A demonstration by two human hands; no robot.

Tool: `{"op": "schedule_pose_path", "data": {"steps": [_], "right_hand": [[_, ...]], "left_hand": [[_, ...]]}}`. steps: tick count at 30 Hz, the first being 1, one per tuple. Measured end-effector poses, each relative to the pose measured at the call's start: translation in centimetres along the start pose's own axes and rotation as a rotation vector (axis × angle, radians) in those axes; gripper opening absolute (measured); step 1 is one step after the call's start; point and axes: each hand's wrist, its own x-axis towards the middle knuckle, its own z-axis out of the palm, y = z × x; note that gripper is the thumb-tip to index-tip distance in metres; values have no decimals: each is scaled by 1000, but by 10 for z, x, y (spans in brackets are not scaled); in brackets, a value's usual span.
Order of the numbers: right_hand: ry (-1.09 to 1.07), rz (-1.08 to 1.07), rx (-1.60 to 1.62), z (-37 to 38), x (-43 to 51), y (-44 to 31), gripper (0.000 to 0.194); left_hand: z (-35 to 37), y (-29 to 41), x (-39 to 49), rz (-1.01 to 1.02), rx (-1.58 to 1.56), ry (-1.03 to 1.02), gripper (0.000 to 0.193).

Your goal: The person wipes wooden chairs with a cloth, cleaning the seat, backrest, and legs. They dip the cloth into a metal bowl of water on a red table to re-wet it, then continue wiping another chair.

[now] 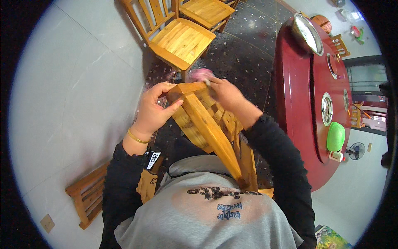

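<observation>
A wooden chair (211,127) is tilted in front of my body, with one long bar running from its upper corner down towards my grey shirt. My left hand (155,104) grips that upper corner, thumb on the near face and fingers over the outer side. A gold-coloured bangle circles the left wrist. At the other end of the top edge, my right hand (228,95) holds a pink cloth (201,74) against the wood. The cloth is blurred, and part of it is hidden behind the edge. Some of the chair's slats show beneath my right forearm.
Another wooden chair (183,40) stands just ahead by the pale wall (87,77), with one more (206,12) beyond it. To the right is a red round table (295,124) bearing a metal basin lid (308,34) and a green mesh item (335,137). A wooden chair back (88,196) is at lower left.
</observation>
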Motion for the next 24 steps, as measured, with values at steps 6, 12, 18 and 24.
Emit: {"op": "schedule_pose_path", "data": {"steps": [6,12,18,24], "right_hand": [[-346,314,-206,-31,-103,76,22],[-211,661,-227,-49,-226,34,31],[31,493,-116,21,-299,-33,75],[660,614,672,84,-267,-43,39]], "left_hand": [[-26,-11,-8,-39,-27,47,31],[-41,-12,-10,88,171,-52,38],[-52,-7,-11,202,239,-210,37],[-21,-12,-1,47,-495,-173,37]]}}
